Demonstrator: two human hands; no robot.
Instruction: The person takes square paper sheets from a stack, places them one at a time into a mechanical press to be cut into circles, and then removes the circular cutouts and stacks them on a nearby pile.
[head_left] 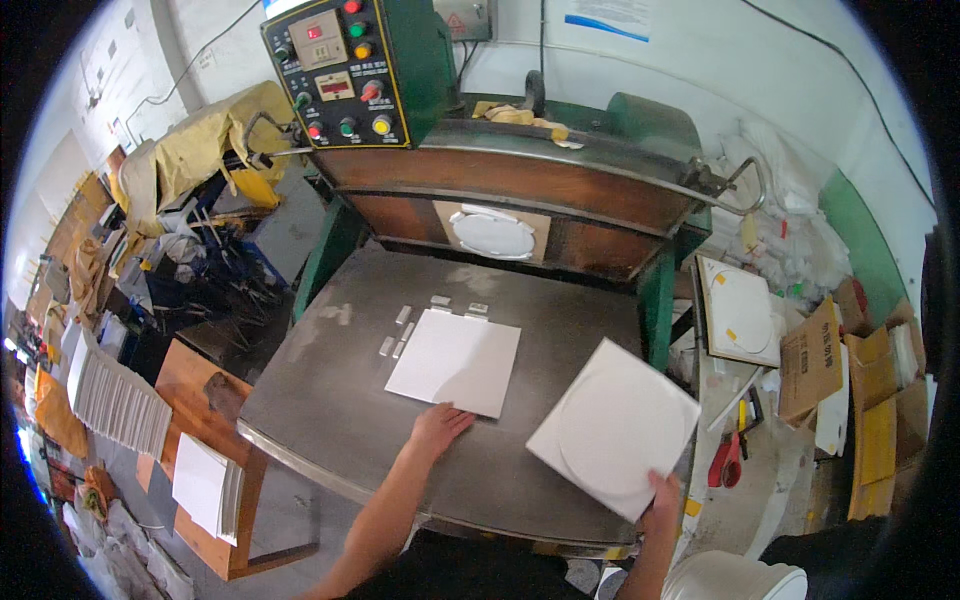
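A white square sheet [456, 360] lies flat on the grey metal press table [330, 400], butted against small metal stops [400, 328] at its far left corner. My left hand [438, 428] rests with fingers spread on the sheet's near edge. My right hand [664, 497] grips the near corner of a second white square sheet [612, 425] that carries a pressed circle outline, held tilted over the table's right front corner. Above the table sits the press head with a round white die [494, 236].
A green press with a button panel [335, 70] stands behind the table. White sheet stacks [120, 400] lie on a wooden bench at left. Red-handled pliers [727, 462], a framed die board [742, 310] and cardboard boxes [812, 362] crowd the right side. A white bucket [735, 578] stands near my right arm.
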